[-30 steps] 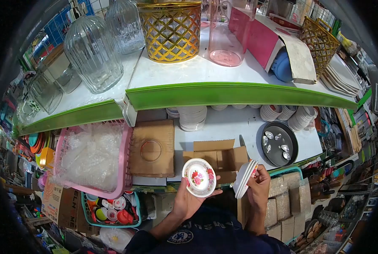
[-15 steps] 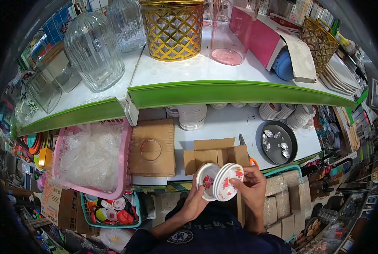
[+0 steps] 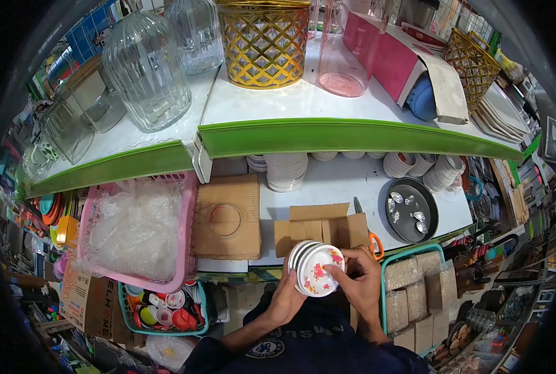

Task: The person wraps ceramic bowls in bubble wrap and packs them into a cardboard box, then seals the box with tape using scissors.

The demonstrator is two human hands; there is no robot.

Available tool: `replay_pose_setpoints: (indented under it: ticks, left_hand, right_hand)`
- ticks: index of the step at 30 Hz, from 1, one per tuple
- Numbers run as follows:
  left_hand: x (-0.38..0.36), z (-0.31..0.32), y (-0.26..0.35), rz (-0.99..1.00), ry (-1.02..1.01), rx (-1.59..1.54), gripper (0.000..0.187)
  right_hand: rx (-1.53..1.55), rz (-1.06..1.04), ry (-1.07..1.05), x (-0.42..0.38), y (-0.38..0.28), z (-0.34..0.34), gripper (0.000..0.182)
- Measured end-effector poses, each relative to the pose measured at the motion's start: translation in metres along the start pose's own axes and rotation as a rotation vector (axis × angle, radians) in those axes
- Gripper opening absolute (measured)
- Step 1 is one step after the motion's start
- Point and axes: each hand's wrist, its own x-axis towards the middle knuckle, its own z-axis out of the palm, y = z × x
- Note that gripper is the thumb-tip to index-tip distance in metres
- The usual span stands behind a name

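Note:
A short stack of small white bowls [image 3: 319,269] with pink and red flowers is held in front of my chest, tilted toward me. My left hand [image 3: 284,304] wraps round the stack's left side. At the right rim, my right hand [image 3: 361,282] is closed, its thumb resting inside the front bowl. Just beyond the bowls stands an open cardboard box [image 3: 301,234] with its flaps up. Orange-handled scissors [image 3: 376,247] lie to the right of this box, their blade partly hidden behind it.
A pink basket [image 3: 187,243] of clear plastic wrap and a flat cardboard piece [image 3: 244,215] are on the left. A dark round pan [image 3: 409,230] with foil pieces sits right. A teal crate [image 3: 385,293] holds wrapped packs. The green-edged shelf [image 3: 353,138] with glassware overhangs the work surface.
The bowls were in two groups, one in each hand. Now they are nested together in one stack, my right hand having moved left with its bowls. The view has shifted slightly.

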Motion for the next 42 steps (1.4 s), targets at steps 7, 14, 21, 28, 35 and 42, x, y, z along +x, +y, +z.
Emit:
replay_pose_setpoints:
  ticks: [7, 14, 21, 28, 35, 42]
  left_hand:
    - [-0.003, 0.007, 0.007, -0.015, 0.09, 0.001, 0.058]
    - [-0.002, 0.009, 0.019, -0.053, 0.092, -0.033, 0.059]
    - [0.004, 0.0, 0.039, -0.007, -0.061, -0.056, 0.066]
    - [0.007, 0.0, 0.048, 0.044, -0.051, -0.035, 0.068]
    - [0.008, 0.004, 0.047, -0.005, -0.032, -0.038, 0.063]
    - [0.012, -0.008, 0.021, -0.048, -0.016, 0.013, 0.054]
  right_hand:
    - [0.428, 0.081, -0.05, -0.002, 0.011, 0.003, 0.028]
    - [0.693, 0.085, -0.001, 0.003, 0.023, -0.001, 0.029]
    - [0.764, 0.064, 0.143, 0.007, 0.037, -0.009, 0.027]
    - [0.791, 0.032, 0.278, 0.01, 0.034, -0.022, 0.027]
    - [0.708, 0.015, 0.203, 0.01, 0.046, -0.025, 0.023]
    - [0.437, 0.099, 0.004, 0.012, 0.015, -0.007, 0.023]
